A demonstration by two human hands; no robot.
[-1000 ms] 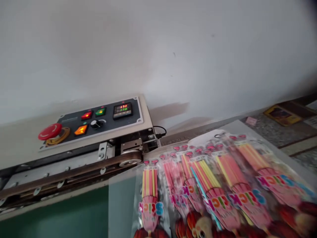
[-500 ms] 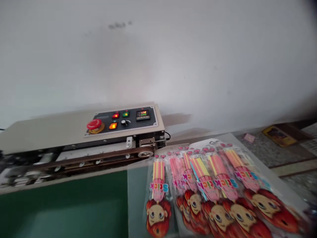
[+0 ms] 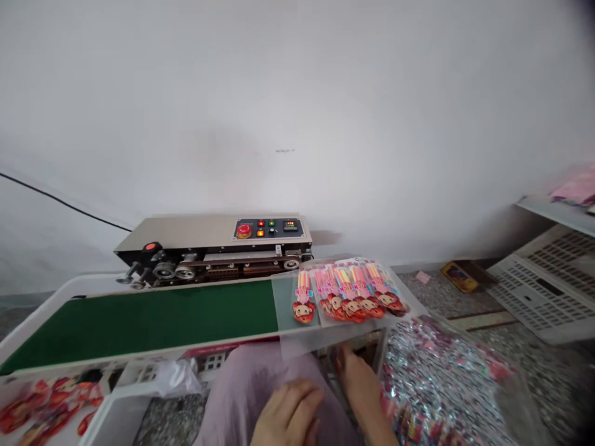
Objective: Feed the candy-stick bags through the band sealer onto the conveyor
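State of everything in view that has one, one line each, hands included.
Panel lights: red, green, orange lit
Display: lit
Stop button: pressed or not, can't tell
Green belt: running or stopped, can't tell
Stick packs: lying flat, mostly overlapping, leftmost apart
Plastic bag: filled, contents shiny
Left hand: half curled, grip unclear
Right hand: blurred, grip unclear

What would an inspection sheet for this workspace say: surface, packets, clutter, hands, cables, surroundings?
Surface: green belt, translucent sheet over its right end.
Packets: "Stick" packets on the sheet, one left of an overlapping group.
Clutter: yellow box, pink scrap on the floor.
Hands: left hand above the lap, right hand near the sheet's front edge; grips unclear.
Cables: black cable at the machine's left end.
Surroundings: pale wall, perforated crate.
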